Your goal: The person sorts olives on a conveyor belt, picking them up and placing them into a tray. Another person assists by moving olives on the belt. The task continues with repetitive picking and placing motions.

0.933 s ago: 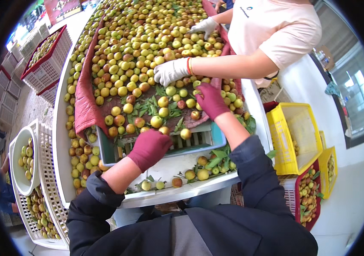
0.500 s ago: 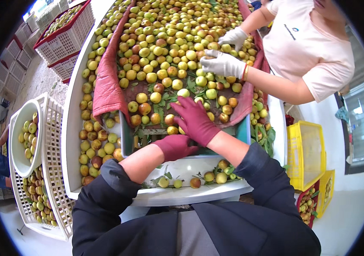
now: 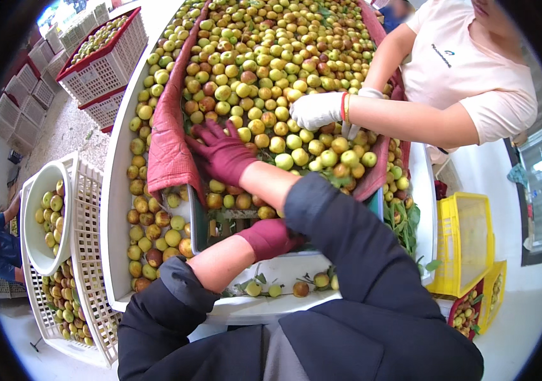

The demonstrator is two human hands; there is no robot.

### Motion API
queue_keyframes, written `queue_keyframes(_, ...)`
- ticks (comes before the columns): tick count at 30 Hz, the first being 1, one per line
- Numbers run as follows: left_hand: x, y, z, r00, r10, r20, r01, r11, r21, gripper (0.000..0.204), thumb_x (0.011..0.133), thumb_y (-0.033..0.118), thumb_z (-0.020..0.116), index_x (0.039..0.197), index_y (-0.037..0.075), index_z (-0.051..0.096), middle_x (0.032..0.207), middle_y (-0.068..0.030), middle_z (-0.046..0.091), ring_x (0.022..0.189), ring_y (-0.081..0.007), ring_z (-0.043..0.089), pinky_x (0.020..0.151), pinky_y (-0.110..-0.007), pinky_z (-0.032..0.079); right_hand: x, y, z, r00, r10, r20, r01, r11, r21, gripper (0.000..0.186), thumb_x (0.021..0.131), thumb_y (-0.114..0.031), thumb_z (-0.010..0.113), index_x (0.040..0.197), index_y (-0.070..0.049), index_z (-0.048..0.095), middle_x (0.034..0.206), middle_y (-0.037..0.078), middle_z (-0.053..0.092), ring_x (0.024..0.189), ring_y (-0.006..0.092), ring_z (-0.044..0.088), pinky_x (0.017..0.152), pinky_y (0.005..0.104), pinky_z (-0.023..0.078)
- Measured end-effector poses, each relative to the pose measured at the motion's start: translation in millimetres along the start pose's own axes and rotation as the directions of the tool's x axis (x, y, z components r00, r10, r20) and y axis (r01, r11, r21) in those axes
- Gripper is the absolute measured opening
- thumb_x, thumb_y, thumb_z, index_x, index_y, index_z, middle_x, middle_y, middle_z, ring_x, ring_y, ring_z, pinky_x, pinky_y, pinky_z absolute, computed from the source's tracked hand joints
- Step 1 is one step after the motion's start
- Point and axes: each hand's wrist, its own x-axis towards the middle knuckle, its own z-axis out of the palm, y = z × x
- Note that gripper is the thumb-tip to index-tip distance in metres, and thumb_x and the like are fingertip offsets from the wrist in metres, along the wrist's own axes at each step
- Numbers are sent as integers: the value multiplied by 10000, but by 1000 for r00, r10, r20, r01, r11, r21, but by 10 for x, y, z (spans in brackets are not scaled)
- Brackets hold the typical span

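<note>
My right hand [image 3: 223, 152], in a maroon glove, lies with fingers spread on the small yellow-green and reddish fruits [image 3: 280, 146], near the left fold of the red padded cloth [image 3: 169, 152]. My left hand [image 3: 264, 241], also gloved, is below it at the opening of a teal bin [image 3: 200, 225] under the cloth's front edge; my right sleeve partly hides its fingers. A co-worker's white-gloved hand [image 3: 314, 111] rests among the fruits at the right. The white trough [image 3: 120, 241] holds more fruit and leaves [image 3: 398, 216] around the cloth.
A co-worker [image 3: 465, 76] leans in at right. White crates [image 3: 96, 86] with fruit are stacked back left. A white basket [image 3: 93, 254] and bowl [image 3: 29, 235] hold fruit at left, near another person [image 3: 1, 247]. Yellow crates [image 3: 458, 241] stand at right.
My right hand has moved left and farther up across the fruit. More fruit now covers the cloth's front part where leaves showed. The co-worker's gloved hands have shifted, now close together.
</note>
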Motion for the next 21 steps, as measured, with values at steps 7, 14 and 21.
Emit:
queue_keyframes(7,-54,379,-252,972,-125,200,126,992,11,383,975,310,478,1280,99,571,1191,-198,621,1094,-339,593,977,-400,435,-1186,263,-715,970,5,243,8,999,-53,611,891,-480,524,1412,-174,431,1453,99,426,1389,320,308,1120,603,151)
queue_keyframes(14,-86,351,-242,981,-157,117,150,986,72,388,969,389,481,1179,109,649,1149,-189,614,1090,-350,569,959,-410,440,-1751,722,-1434,966,251,62,-245,965,-98,514,852,-203,616,1347,-119,503,1388,164,470,1299,348,428,1094,483,307)
queue_keyframes(21,-120,286,-272,976,-181,122,175,982,65,389,963,397,489,1187,126,655,1180,-171,622,1095,-344,577,968,-400,440,-1766,743,-1238,749,644,155,-517,714,-472,722,826,-504,604,1446,-228,359,1552,117,179,1391,471,190,1039,710,209)
